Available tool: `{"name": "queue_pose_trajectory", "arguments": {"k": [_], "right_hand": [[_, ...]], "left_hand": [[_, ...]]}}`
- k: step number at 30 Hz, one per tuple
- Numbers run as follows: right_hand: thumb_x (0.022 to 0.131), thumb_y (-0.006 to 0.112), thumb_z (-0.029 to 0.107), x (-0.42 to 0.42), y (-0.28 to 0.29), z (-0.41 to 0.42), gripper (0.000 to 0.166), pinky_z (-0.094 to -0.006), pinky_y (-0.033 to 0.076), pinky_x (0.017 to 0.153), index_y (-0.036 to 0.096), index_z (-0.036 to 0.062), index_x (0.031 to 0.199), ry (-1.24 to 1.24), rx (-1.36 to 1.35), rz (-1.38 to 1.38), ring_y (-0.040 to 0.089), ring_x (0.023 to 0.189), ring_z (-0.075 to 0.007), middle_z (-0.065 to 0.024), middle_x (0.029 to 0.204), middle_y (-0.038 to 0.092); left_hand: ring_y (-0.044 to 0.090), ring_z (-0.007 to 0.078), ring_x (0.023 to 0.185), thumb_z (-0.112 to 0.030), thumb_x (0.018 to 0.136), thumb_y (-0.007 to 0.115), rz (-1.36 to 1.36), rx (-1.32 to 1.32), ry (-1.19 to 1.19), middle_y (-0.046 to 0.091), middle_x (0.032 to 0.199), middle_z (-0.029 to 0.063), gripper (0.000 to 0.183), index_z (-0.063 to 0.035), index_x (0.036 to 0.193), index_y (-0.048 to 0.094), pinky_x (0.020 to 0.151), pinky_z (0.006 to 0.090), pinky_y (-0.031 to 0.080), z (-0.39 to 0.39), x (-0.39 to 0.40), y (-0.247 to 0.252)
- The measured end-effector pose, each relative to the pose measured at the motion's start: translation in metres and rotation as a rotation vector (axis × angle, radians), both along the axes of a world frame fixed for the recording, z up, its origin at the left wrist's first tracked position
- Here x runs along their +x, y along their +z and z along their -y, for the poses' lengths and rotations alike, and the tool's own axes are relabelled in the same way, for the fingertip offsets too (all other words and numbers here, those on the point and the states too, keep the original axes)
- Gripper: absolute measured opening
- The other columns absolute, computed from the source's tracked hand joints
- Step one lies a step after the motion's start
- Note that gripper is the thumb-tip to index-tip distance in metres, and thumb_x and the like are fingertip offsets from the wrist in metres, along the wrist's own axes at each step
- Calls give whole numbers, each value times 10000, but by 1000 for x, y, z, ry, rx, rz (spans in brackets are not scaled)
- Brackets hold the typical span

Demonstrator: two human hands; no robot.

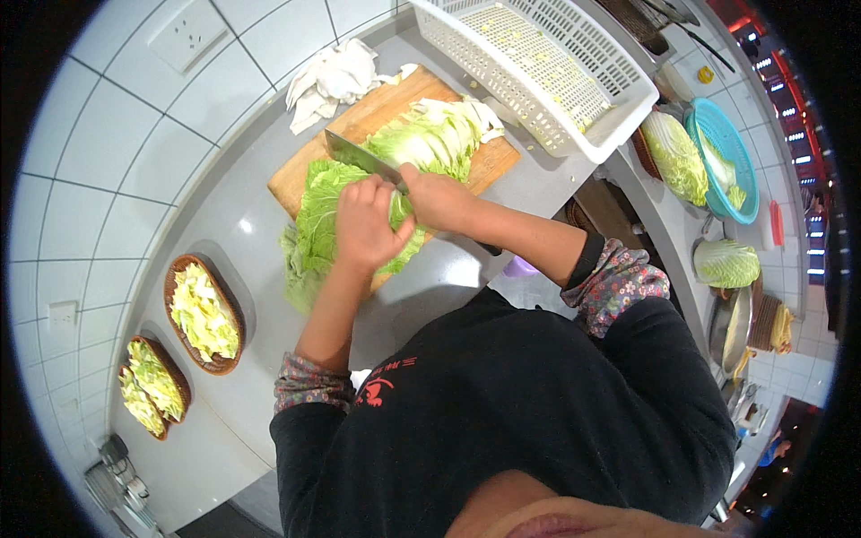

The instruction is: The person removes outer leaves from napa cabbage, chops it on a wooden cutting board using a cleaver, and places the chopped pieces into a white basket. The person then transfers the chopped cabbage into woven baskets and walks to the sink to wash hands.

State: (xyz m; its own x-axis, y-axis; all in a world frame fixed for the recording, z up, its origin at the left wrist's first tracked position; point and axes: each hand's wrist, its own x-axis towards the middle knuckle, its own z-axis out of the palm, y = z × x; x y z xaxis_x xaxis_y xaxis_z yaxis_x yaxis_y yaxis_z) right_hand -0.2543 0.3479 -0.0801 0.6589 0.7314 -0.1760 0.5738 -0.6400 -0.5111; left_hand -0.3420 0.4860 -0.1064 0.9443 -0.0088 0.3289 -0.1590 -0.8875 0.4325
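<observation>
My right hand (436, 197) grips a cleaver (360, 159), its broad blade reaching to the upper left between two portions of napa cabbage. Sliced cabbage (430, 138) lies fanned on the far side of the blade, with white stem ends at the right. On the near side, my left hand (366, 218) presses on green cabbage leaves (319, 215), its fingertips close to the blade. Some leaves hang over the near left edge of the wooden cutting board (494, 161). Where the blade's lower edge meets the leaves is hidden.
A white plastic basket (531, 128) holding cabbage scraps stands beyond the board, near a crumpled white cloth (336, 77). Brown baskets (232, 329) of cut cabbage sit leftward. Rightward are a whole napa cabbage (672, 158), a turquoise basket (750, 175) and another cabbage (726, 262).
</observation>
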Motion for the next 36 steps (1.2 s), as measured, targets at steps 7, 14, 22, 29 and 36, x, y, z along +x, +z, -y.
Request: {"name": "queue_pose_trajectory", "arguments": {"k": [7,14,22,29,36], "right_hand": [[791,514,58,6,12,27,243,-492,463,635,406,-19,995,-82,62,9,601,729,-409,-239,756,604],[812,518,107,50,58,94,250,-474,481,638,407,-3,1008,-214,-31,321,614,768,-403,-226,785,618],[834,489,165,94,-10,154,229,-475,497,655,557,47,1019,-374,33,289,635,761,-354,-192,829,639],[832,534,172,108,-49,103,514,-452,457,783,361,72,1305,-226,104,-26,586,915,-403,-248,977,604],[795,543,111,57,25,134,565,-408,493,633,320,46,1310,-198,475,-163,629,779,-347,-240,899,607]], "left_hand": [[367,306,1224,-311,571,788,-141,272,-102,400,1299,132,807,-85,1264,442,1083,521,180,-18,-23,12],[378,360,1232,-307,529,836,-215,218,-92,411,1309,177,906,-50,1291,418,1074,471,253,-16,-7,47],[459,353,1190,-290,502,884,-375,-55,-48,437,1316,236,1103,-11,1379,276,960,411,422,62,102,39],[323,416,1273,-311,443,895,-435,-23,60,252,1420,258,1261,-167,1450,149,1040,483,313,4,139,-26],[454,325,1178,-227,466,878,-349,-129,-122,421,1310,221,1106,9,1380,301,985,402,389,16,143,-17]]}}
